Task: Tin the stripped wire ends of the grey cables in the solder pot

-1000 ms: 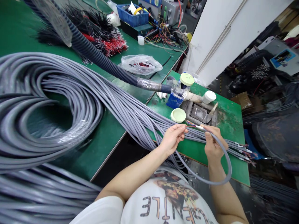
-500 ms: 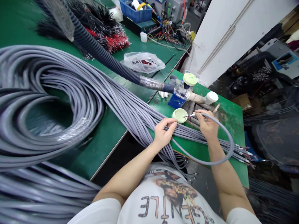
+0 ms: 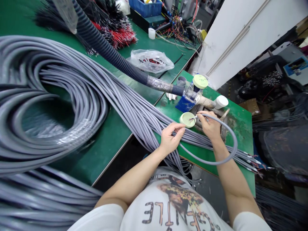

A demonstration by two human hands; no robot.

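Observation:
My right hand (image 3: 210,125) pinches a grey cable (image 3: 234,141) near its stripped end. Thin wires (image 3: 192,120) fan out from that end over a shallow pale-green pot (image 3: 184,123); whether they touch what is inside, I cannot tell. From my fingers the cable loops right and back down towards the bundle. My left hand (image 3: 171,137) is closed in a pinch at the pot's near side, thumb and forefinger together; anything between them is too small to make out. Beneath both hands runs a bundle of grey cables (image 3: 134,112).
A large cable coil (image 3: 96,128) fills the left bench. A ribbed hose (image 3: 115,59) crosses overhead to a blue block (image 3: 184,103). Behind the pot stand a lidded jar (image 3: 200,81) and a white cup (image 3: 221,102). A plastic bag (image 3: 152,61) lies farther back.
My right hand has moved slightly left, bringing the wire ends farther over the pot. My left hand stays pinched beside it. The whole view has shifted a little.

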